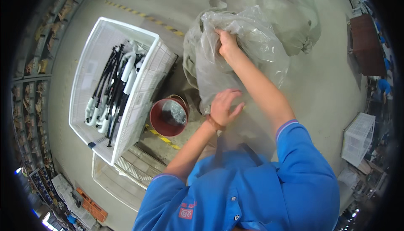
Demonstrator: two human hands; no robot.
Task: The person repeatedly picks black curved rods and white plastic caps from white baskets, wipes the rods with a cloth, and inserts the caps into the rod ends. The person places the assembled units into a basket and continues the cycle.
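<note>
My right hand reaches forward, its fingers closed on the rim of a large clear plastic bag. The bag sits inside a grey-green woven sack, whose edge shows on the left; what the bag holds cannot be made out. Closer to me, my left hand is at the near side of the bag with its fingers apart and nothing gripped. A band circles the left wrist.
To the left, a white plastic basket holds several black rods with white parts. A dark red bucket with clear plastic inside stands between basket and sack. Another filled sack lies beyond. Shelving lines the far left; a white crate is at right.
</note>
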